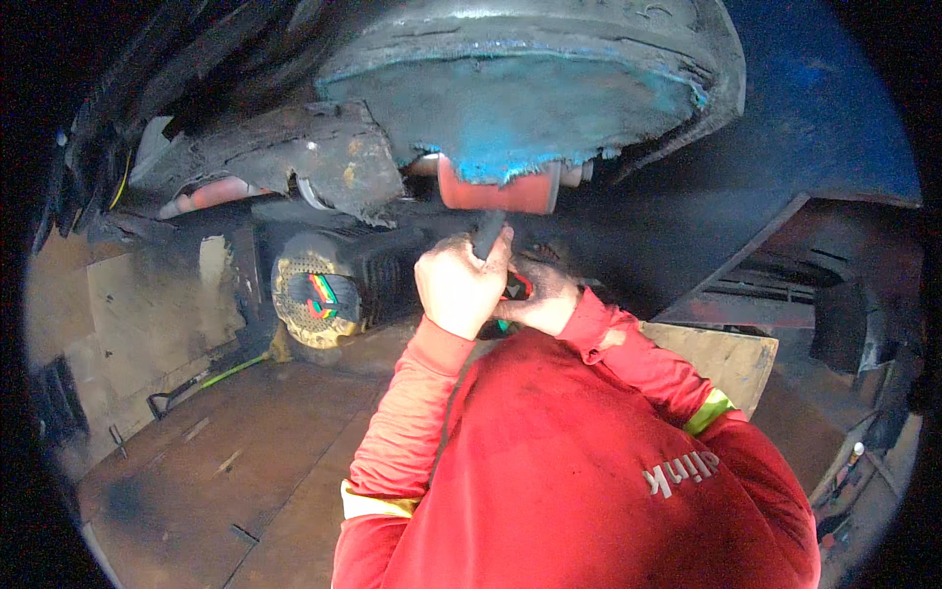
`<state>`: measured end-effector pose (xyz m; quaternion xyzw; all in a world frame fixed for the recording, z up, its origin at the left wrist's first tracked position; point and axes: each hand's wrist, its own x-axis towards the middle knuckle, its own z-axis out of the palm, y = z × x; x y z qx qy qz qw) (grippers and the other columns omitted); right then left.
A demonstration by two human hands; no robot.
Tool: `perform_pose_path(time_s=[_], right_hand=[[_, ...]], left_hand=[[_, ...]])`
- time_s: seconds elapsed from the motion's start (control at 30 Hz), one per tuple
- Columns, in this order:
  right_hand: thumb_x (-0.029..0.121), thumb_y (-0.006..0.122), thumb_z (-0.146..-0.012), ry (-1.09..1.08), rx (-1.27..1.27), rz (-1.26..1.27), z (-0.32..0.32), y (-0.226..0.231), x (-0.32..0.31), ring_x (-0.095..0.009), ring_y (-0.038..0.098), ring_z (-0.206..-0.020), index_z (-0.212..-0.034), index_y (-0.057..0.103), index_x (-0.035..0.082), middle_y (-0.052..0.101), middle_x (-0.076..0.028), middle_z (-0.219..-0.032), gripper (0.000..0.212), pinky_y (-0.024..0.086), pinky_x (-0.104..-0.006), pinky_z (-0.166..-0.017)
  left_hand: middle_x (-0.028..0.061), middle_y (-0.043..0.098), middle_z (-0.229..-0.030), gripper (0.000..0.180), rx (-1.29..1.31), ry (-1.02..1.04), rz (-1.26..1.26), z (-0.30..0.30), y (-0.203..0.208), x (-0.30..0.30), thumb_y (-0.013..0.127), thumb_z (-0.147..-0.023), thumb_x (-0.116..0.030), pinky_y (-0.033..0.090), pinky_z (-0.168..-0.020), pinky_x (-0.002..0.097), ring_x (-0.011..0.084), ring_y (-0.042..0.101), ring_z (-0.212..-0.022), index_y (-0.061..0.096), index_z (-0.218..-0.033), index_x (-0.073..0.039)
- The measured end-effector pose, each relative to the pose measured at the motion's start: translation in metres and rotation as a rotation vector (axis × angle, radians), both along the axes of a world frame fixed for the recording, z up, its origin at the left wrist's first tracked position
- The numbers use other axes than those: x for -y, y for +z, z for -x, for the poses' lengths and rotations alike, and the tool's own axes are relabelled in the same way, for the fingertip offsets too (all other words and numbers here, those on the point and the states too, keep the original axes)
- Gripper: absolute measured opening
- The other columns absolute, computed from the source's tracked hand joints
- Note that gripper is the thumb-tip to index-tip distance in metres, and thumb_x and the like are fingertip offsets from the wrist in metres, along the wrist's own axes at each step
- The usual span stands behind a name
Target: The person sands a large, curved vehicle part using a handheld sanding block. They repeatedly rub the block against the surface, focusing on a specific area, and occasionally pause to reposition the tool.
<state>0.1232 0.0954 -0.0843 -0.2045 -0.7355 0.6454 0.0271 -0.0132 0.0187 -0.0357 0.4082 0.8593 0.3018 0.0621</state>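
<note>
My left hand [456,287] is closed round a dark, narrow piece [488,234], its upper end just below a red-orange roller [500,188]. From this angle I cannot tell whether the piece touches the roller. Beside and slightly below, my right hand [546,296] is closed too, its fingers curled round a dark object with red and green parts [517,288]. Whether this is one object with the dark piece is hidden by the hands. Over the roller hangs a hood lined with fuzzy blue dust [510,113]. Both hands look smudged with dark dirt.
A motor with a dusty yellow end cover [316,294] stands left of my hands. Dark, dust-coated machine housing [285,152] lies above it. A yellow-green handle [234,370] lies on the brown floor [196,471]. At right are a light board [721,363] and a metal-edged opening [775,265].
</note>
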Motion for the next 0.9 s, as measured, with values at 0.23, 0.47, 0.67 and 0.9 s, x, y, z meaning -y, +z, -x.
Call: perform_pose_path(time_s=[0.23, 0.47, 0.67, 0.9], right_hand=[[0.043, 0.08, -0.074, -0.025, 0.08, -0.192, -0.004, 0.014, -0.021, -0.032, 0.065, -0.102, -0.127, 0.06, 0.009, 0.066, -0.018, -0.108, 0.066, 0.05, -0.0414, -0.089], [0.024, 0.071, -0.079, -0.173, -0.071, -0.844, -0.008, -0.007, -0.008, -0.044, 0.056, -0.095, -0.128, 0.058, 0.019, 0.05, -0.027, -0.108, 0.051, 0.05, -0.0509, -0.077], [0.031, 0.071, -0.08, -0.127, -0.001, -0.673, 0.001, -0.019, 0.0, -0.046, 0.056, -0.097, -0.131, 0.056, 0.023, 0.054, -0.025, -0.107, 0.054, 0.05, -0.0535, -0.075], [0.037, 0.07, -0.08, -0.125, 0.122, -0.526, 0.004, -0.017, 0.003, -0.042, 0.057, -0.09, -0.126, 0.062, 0.023, 0.062, -0.022, -0.099, 0.049, 0.048, -0.0528, -0.081]], left_hand=[[0.0231, 0.065, -0.066, 0.035, 0.137, 0.062, -0.019, -0.01, 0.003, -0.013, 0.072, -0.086, -0.033, 0.053, -0.057, 0.0434, 0.0383, 0.069, -0.063, 0.069, -0.073, 0.0], [0.0155, 0.074, -0.083, 0.03, 0.573, 0.045, -0.339, -0.023, 0.009, 0.004, 0.075, -0.087, -0.026, 0.055, -0.067, 0.0343, 0.0178, 0.073, -0.077, 0.072, -0.099, 0.001], [0.0203, 0.065, -0.067, 0.04, 0.323, 0.023, -0.067, -0.012, 0.022, 0.0, 0.074, -0.086, -0.038, 0.05, -0.057, 0.0422, 0.0375, 0.067, -0.063, 0.068, -0.075, 0.001], [0.0234, 0.063, -0.064, 0.048, 0.166, 0.08, 0.058, -0.009, 0.014, -0.012, 0.071, -0.085, -0.047, 0.051, -0.054, 0.0451, 0.0407, 0.066, -0.061, 0.068, -0.074, 0.0]])
